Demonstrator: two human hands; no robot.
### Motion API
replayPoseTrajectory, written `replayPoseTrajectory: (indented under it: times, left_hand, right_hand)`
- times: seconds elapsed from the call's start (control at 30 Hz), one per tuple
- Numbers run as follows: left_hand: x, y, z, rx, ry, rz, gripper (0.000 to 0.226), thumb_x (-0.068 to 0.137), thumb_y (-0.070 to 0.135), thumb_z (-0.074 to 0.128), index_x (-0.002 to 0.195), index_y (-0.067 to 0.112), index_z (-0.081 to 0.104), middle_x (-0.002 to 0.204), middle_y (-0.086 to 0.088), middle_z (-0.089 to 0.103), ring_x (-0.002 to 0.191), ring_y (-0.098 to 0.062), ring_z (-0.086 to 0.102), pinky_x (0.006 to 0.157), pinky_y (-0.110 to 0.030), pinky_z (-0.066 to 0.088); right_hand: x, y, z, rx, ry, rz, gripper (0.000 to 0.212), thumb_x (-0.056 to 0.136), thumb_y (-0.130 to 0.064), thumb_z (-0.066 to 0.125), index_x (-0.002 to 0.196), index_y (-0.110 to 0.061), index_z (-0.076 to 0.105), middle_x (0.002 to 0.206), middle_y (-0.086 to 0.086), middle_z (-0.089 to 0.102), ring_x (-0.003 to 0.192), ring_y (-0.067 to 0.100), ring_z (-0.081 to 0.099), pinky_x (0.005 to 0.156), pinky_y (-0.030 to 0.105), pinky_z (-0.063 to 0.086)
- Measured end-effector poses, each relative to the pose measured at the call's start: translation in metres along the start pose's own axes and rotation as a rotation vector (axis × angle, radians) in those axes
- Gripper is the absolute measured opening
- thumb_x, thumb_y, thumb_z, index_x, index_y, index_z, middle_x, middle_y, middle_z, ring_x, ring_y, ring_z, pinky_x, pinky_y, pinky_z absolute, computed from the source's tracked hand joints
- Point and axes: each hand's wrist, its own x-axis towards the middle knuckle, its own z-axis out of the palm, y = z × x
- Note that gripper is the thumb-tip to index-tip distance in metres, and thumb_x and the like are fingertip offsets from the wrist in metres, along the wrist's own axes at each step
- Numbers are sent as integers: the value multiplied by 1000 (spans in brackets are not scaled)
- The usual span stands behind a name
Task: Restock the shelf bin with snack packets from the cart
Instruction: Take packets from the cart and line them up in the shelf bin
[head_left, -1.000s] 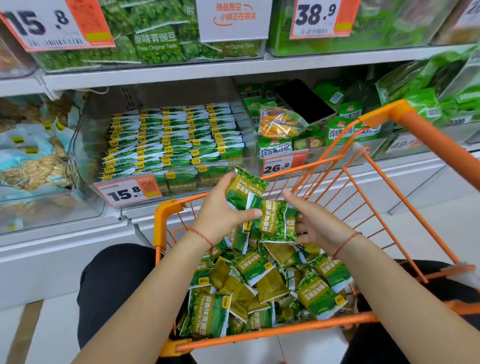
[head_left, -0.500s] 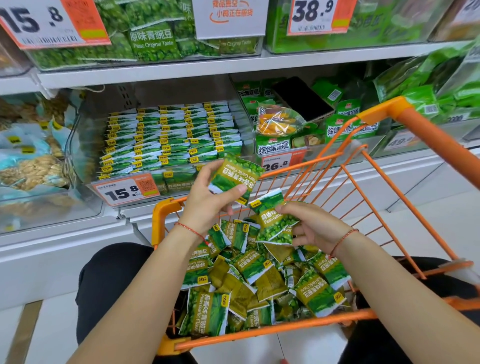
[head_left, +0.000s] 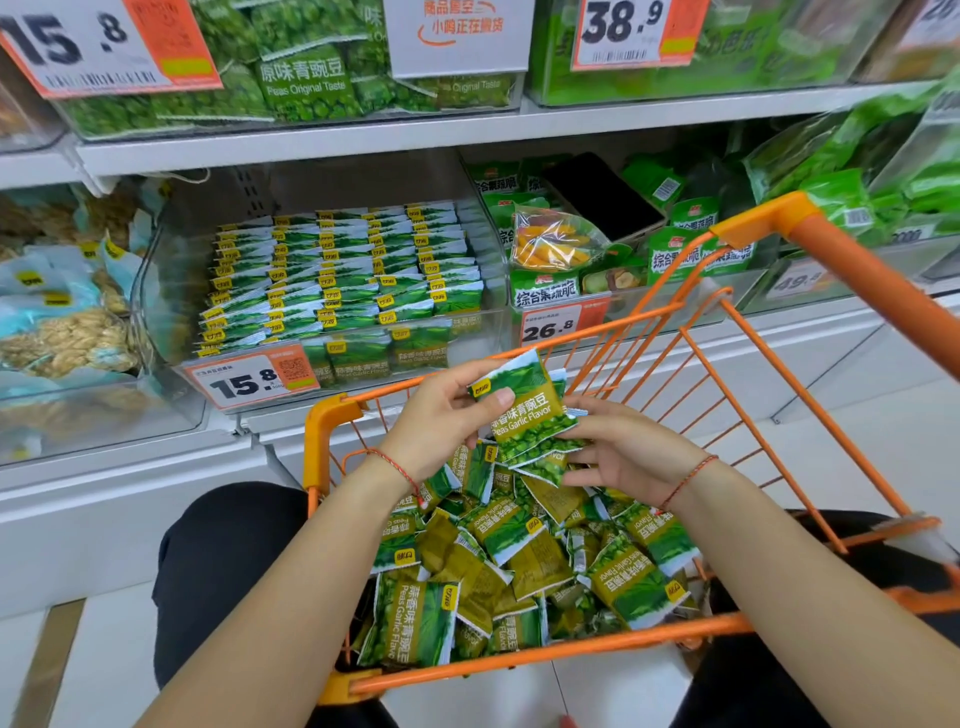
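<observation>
Left hand (head_left: 441, 415): thumb pinching garlic-pea packet (head_left: 524, 410) above cart (head_left: 332, 415).
Right hand (head_left: 628, 452): fingers curled under same packet stack.
Shelf bin (head_left: 332, 280): behind cart, rows packed.
Obstruction: cart's front rim stands between hands and bin.
Nearby: 15.8 price tag (head_left: 254, 376).

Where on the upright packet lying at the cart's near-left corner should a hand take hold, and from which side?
Pinch the Peas Garlic packet by its top crimped edge, coming from above. It lies flat on the heap against the cart's near rail, so that edge is free.
</observation>
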Motion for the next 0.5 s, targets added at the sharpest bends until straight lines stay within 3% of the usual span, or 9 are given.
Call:
replayPoseTrajectory:
  times: [0.1,0.2,0.27,0.33,0.4,0.47,0.5]
  left_hand:
    - [-1,0,0,42,25,36,32,88,15,63,114,31,57,81,-25,59,52,-15,49,49,-20,45]
    - [-2,1,-3,52,11,75,34,87,17,63,112,39,57,93,-7,61,60,-18,48,53,-22,44]
    - [-3,1,-4,45,-32,86,36,89,17,61,115,40,55,113,0,62,72,-14,52,58,-19,46]
    - [-4,1,-4,9,-44,77,36,90,12,60,112,40,55,121,5,59,85,-3,56,64,-14,47]
    - [-5,2,-3,-16,-26,78,37,89,8,60,109,39,56,117,9,58,81,2,59,64,-12,48]
    - [-5,3,-4,-40,-19,89,38,88,5,61,108,36,57,114,11,60,80,3,61,66,-14,50]
    - [-6,2,-5,-42,-28,91,38,87,4,62,108,36,58,114,10,60,86,3,62,71,-16,51]
  right_hand:
    - [-2,-2,0,53,-82,-25,43,91,-1,52,130,-17,50,106,5,69,83,18,68,61,27,56]
    - [-5,-4,1,69,-153,-62,35,92,2,47,120,-15,59,96,4,71,75,14,69,56,23,54]
    - [-5,-4,1,79,-182,-72,33,93,1,44,116,-13,63,95,4,69,72,14,68,55,23,53]
    - [-4,-4,1,121,-166,-68,32,92,-3,44,90,-19,71,79,0,63,61,12,64,54,23,53]
    - [-3,-5,1,176,-141,-79,21,83,-14,52,68,-22,66,64,-3,43,51,12,54,56,24,52]
    - [0,-4,-1,183,-111,-93,6,73,-22,56,76,-20,52,63,-3,32,50,11,43,57,25,51]
    - [1,-3,-3,156,-101,-99,15,73,-24,59,81,-19,47,65,-3,30,52,10,39,57,24,50]
